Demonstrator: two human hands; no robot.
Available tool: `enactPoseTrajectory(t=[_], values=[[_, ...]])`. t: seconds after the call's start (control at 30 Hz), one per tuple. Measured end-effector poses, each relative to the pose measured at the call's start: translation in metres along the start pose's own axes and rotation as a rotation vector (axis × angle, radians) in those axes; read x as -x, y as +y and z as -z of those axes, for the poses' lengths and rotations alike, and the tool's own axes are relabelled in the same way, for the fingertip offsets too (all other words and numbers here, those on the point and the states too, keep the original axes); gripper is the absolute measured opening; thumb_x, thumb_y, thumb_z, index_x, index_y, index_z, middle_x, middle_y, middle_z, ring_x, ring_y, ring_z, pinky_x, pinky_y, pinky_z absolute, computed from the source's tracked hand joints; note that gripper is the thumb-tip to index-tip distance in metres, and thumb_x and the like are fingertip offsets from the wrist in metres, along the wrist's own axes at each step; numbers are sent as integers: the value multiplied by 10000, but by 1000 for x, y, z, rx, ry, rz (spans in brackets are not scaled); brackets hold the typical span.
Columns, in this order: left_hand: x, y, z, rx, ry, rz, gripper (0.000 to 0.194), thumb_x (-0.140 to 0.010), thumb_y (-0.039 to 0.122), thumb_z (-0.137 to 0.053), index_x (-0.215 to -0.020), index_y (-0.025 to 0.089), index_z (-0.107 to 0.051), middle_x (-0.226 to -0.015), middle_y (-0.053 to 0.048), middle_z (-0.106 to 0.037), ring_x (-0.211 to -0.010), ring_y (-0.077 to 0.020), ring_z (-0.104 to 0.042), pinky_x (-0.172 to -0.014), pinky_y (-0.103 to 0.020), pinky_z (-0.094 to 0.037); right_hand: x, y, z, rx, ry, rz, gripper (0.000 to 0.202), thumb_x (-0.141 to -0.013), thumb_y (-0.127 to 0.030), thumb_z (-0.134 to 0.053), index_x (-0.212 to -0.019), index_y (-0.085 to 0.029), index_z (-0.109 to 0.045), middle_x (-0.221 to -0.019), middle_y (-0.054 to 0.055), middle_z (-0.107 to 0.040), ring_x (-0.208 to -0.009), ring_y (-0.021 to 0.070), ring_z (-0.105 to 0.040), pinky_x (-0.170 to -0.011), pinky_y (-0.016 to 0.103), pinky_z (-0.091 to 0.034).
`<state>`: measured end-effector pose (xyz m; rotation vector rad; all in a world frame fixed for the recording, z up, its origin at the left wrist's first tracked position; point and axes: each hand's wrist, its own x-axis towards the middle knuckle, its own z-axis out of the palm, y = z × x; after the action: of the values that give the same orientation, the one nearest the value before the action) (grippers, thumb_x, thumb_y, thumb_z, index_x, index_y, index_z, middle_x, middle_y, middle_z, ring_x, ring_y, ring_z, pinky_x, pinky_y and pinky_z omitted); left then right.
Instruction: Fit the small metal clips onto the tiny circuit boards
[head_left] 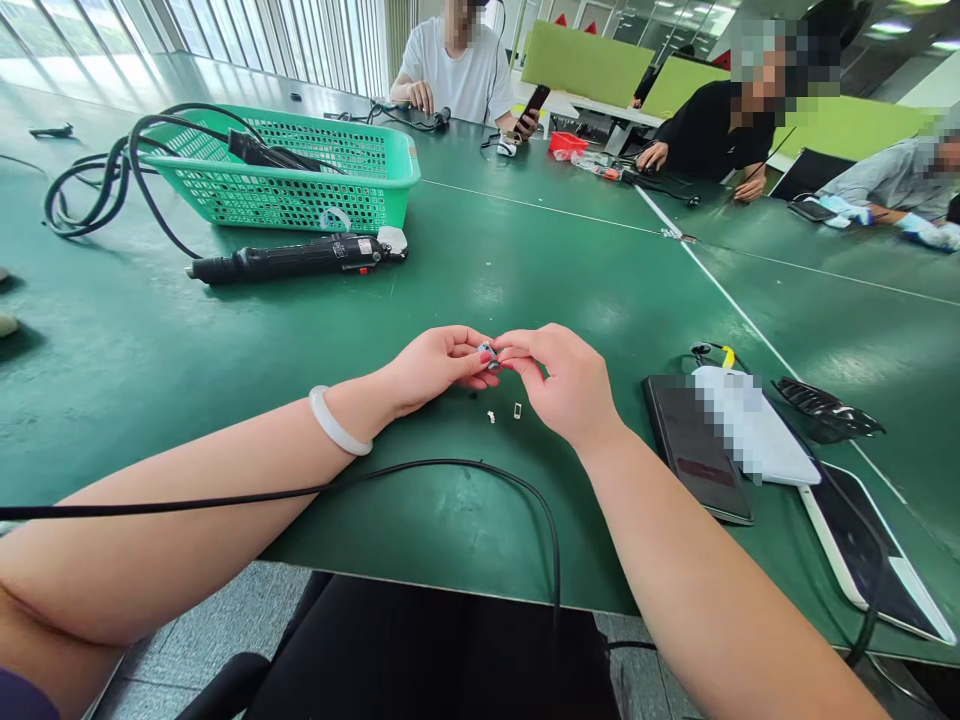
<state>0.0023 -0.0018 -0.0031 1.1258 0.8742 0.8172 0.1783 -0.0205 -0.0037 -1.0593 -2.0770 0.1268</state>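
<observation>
Between thumb and fingers, my left hand grips a small grey metallic-looking part, held just above the table. My right hand meets it from the other side, its fingertips pinched against the part's right end. What the part is, I cannot make out at this size. On the green table below the hands lie a small white rectangular frame piece and a tiny white bit. A white band circles my left wrist.
A green basket holds a black cable and plug. In front of it lies a black electric screwdriver. To the right are phones, a white pouch-like item and sunglasses. A black cable crosses nearby. Other people sit across the table.
</observation>
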Motion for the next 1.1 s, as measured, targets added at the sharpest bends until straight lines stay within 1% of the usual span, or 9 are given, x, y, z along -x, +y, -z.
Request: enactPoseTrajectory(t=[0.13,0.3,0.43,0.6,0.7,0.8,0.9,1.0,1.1], values=[[-1,-2,2,-33,-60,-16,153,-750,210,-704,-834,110,-625,-757,-45,-684,-684,-113,-653,-711,-268,-515,1,1,-1,20,-22,69,189,-863,-158,-490,-929,-276,-622,-801,3,-668,-787,164,-575,-746,311,-482],[-2,-3,4,-66,-113,-31,148,-758,229,-693,-841,118,-642,-768,-49,-680,-698,-124,-650,-724,-284,-514,2,-1,1,-13,-23,89,172,-857,-144,-490,-902,-270,-598,-800,-1,-648,-779,153,-576,-742,301,-482],[-2,-3,5,-57,-134,-23,161,-754,235,-700,-844,116,-641,-772,-50,-676,-700,-122,-652,-722,-282,-520,2,-4,1,-119,-31,-19,171,-822,-119,-518,-891,-262,-583,-808,-13,-633,-772,138,-590,-744,295,-488],[-2,-4,6,-15,-253,-8,195,-732,252,-726,-821,114,-621,-738,-34,-667,-699,-119,-660,-700,-250,-533,2,-7,-1,-347,-60,-164,155,-775,-133,-568,-873,-251,-590,-778,-31,-623,-718,126,-579,-734,300,-482],[-2,-6,6,4,-286,1,189,-753,243,-709,-844,113,-605,-734,-40,-676,-698,-117,-664,-706,-248,-537,0,-7,-3,-416,-27,-200,114,-762,-150,-594,-832,-238,-612,-770,-27,-606,-692,121,-553,-692,292,-466],[-3,-7,7,4,-296,6,174,-785,215,-676,-892,109,-589,-742,-52,-685,-687,-112,-665,-709,-251,-539,-1,-6,-3,-394,15,-188,95,-762,-156,-611,-814,-233,-633,-778,-20,-595,-706,121,-537,-675,283,-446],[-3,-8,8,17,-288,17,156,-795,183,-660,-904,106,-580,-772,-53,-682,-699,-118,-673,-698,-253,-541,-1,-2,-3,-388,14,-209,68,-784,-197,-611,-826,-235,-648,-758,-18,-579,-690,118,-521,-655,280,-433],[-3,-7,8,38,-260,30,121,-803,142,-640,-904,110,-582,-780,-47,-682,-699,-117,-676,-686,-246,-542,0,2,-2,-426,0,-259,80,-821,-246,-578,-842,-230,-653,-747,-11,-571,-672,118,-518,-639,282,-430],[-2,-6,6,58,-204,35,105,-805,92,-618,-904,110,-589,-754,-42,-682,-695,-117,-676,-700,-251,-540,0,4,-2,-408,-13,-271,84,-793,-255,-614,-859,-227,-657,-744,-11,-574,-666,118,-509,-630,277,-425]])
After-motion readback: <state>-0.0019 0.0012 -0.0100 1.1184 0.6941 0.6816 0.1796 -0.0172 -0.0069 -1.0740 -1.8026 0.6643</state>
